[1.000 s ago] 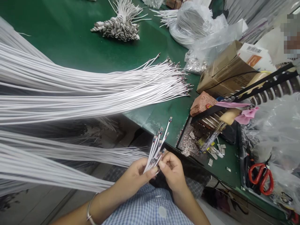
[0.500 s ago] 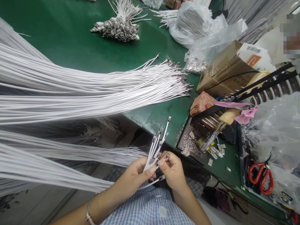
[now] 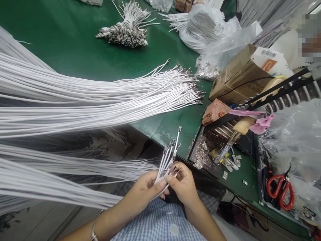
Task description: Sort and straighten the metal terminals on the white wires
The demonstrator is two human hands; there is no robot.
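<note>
My left hand (image 3: 145, 189) is closed on a small fan of white cables (image 3: 170, 154) whose metal-tipped ends point up and to the right. My right hand (image 3: 184, 184) pinches one cable end against that fan, right beside the left thumb. Both hands hover over my lap, just off the near edge of the green table (image 3: 75, 40). A big sheaf of long white cables (image 3: 100, 97) lies across the table from the left, its connector ends reaching the middle right. A lower sheaf (image 3: 62, 170) runs from the left into my left hand.
A tray of metal scraps (image 3: 200, 154) with a tool sits right of my hands. Red-handled scissors (image 3: 278, 190) lie at the right. A cardboard box (image 3: 240, 77), plastic bags (image 3: 205, 26) and a bundle with metal clips (image 3: 125, 31) stand further back. A person is at far right.
My right hand has brought the loose cable end up from below and pressed it against the fan in my left hand. The view has tilted slightly.
</note>
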